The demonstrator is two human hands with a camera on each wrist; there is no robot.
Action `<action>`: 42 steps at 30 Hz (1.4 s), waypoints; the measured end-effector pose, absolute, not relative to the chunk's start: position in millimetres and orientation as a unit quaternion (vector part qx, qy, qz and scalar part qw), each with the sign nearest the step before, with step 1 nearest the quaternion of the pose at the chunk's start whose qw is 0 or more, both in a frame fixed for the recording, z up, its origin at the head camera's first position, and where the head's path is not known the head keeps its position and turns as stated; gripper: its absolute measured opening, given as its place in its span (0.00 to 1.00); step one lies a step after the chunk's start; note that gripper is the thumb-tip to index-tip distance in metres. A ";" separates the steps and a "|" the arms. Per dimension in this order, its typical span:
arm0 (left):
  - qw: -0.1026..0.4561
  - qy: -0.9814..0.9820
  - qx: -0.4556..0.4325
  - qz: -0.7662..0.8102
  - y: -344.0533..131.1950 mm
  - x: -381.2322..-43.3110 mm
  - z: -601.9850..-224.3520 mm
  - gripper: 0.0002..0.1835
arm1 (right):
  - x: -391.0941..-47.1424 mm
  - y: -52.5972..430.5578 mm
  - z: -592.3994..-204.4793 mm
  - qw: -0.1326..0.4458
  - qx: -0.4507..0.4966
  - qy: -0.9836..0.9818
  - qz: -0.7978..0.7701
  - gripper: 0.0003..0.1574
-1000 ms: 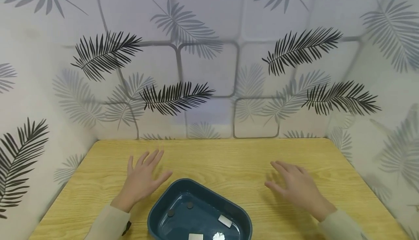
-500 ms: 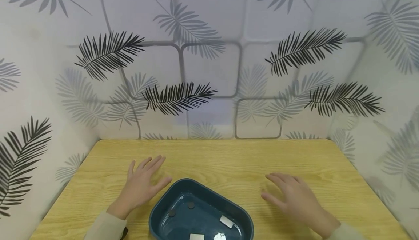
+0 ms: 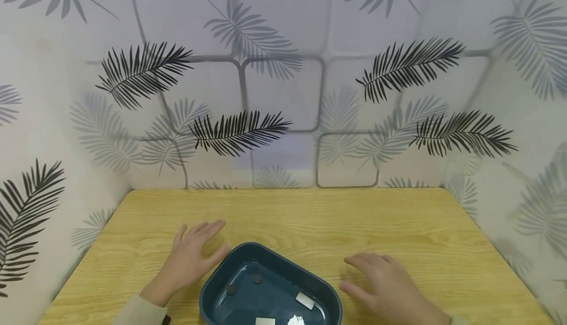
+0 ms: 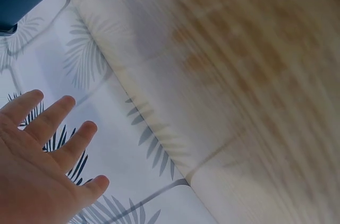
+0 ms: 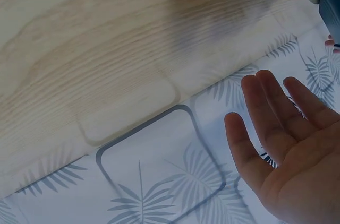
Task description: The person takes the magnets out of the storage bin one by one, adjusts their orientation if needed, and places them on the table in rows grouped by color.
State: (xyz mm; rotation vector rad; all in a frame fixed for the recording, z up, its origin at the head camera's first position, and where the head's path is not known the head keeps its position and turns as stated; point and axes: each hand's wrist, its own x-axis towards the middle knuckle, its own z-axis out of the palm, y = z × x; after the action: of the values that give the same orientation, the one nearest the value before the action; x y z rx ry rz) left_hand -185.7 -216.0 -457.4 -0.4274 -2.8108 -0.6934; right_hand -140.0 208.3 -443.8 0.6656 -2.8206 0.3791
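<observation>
A dark blue tray (image 3: 305,273) with rounded corners sits at the table's front middle. Inside it lie two small dark discs (image 3: 231,289), a white rectangular piece (image 3: 305,300), another white piece (image 3: 265,321) and a shiny scrap (image 3: 296,320) at the lower frame edge. My left hand (image 3: 188,258) is beside the tray's left side, fingers spread, thumb tip right at the rim. To the right of the tray is my right hand (image 3: 383,285), fingers loosely extended, thumb toward the rim. Both wrist views show the palms (image 4: 32,176) holding nothing.
The light wood table (image 3: 283,216) reaches back to a wall (image 3: 283,93) covered in leaf-patterned sheeting. Similar sheeting stands along the left and right sides. A dark band (image 3: 166,320) shows at my left wrist.
My right hand has moved left and toward me, closer to the tray. My left hand has lowered slightly, its thumb now nearer the rim. The tray and its contents stay put.
</observation>
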 end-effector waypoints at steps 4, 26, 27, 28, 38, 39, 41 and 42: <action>0.096 -0.951 -0.154 -0.252 -215.6 -182.9 -457.5 0.34 | -134.9 204.4 -445.8 0.098 0.245 -0.956 0.128 0.31; 0.082 -0.918 -0.243 -0.303 -213.6 -180.7 -456.9 0.28 | -131.9 189.2 -446.0 -0.038 0.268 -0.930 0.249 0.28; 0.079 -0.917 -0.247 -0.304 -213.9 -181.3 -456.6 0.27 | -132.4 188.9 -446.1 -0.037 0.268 -0.929 0.252 0.27; 0.077 -0.916 -0.251 -0.303 -214.1 -181.8 -456.4 0.27 | -132.8 188.7 -446.3 -0.035 0.268 -0.928 0.255 0.26; 0.075 -0.907 -0.292 -0.293 -214.6 -186.0 -457.6 0.21 | -136.2 186.7 -448.2 0.056 0.298 -0.917 0.260 0.16; 0.074 -0.906 -0.294 -0.297 -214.9 -185.9 -457.6 0.21 | -136.5 186.4 -448.8 0.065 0.300 -0.916 0.259 0.16; 0.072 -0.904 -0.294 -0.302 -215.4 -185.7 -457.8 0.21 | -136.9 185.5 -449.5 0.079 0.300 -0.916 0.256 0.16; 0.070 -0.904 -0.293 -0.304 -215.6 -185.5 -457.8 0.21 | -137.2 185.0 -449.6 0.082 0.297 -0.916 0.255 0.16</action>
State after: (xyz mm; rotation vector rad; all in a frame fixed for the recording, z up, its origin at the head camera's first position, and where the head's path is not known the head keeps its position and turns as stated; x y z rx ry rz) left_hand -185.5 -215.6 -457.8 -0.8805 -2.7191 -0.9158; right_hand -137.2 185.0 -449.6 0.8881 -2.7376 0.7617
